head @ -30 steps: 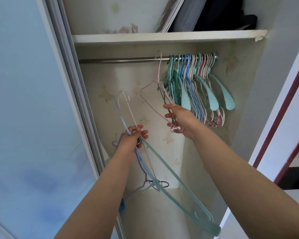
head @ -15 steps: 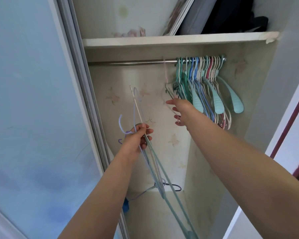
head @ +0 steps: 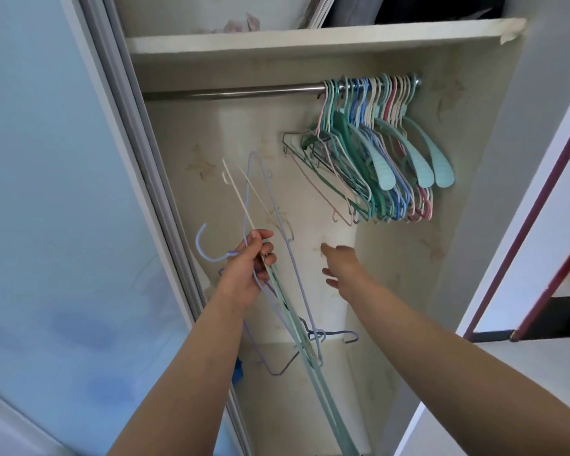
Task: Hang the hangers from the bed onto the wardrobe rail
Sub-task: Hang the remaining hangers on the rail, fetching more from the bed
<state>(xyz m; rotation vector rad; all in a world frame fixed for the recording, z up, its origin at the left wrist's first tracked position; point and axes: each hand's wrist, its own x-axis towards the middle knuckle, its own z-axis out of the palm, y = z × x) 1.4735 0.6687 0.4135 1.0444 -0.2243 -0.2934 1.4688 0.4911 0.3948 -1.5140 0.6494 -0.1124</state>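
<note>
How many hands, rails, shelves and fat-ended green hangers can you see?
Hands: 2 (left hand, right hand)
Rail: 1
Shelf: 1
Fat-ended green hangers: 3
Total: 7
The thin hangers on the rail and the bundle of thin hangers that the left hand grips are too tangled to count.

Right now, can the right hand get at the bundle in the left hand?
Probably yes: the right hand is open and holds nothing, beside the bundle that the left hand grips, with nothing between them.
</note>
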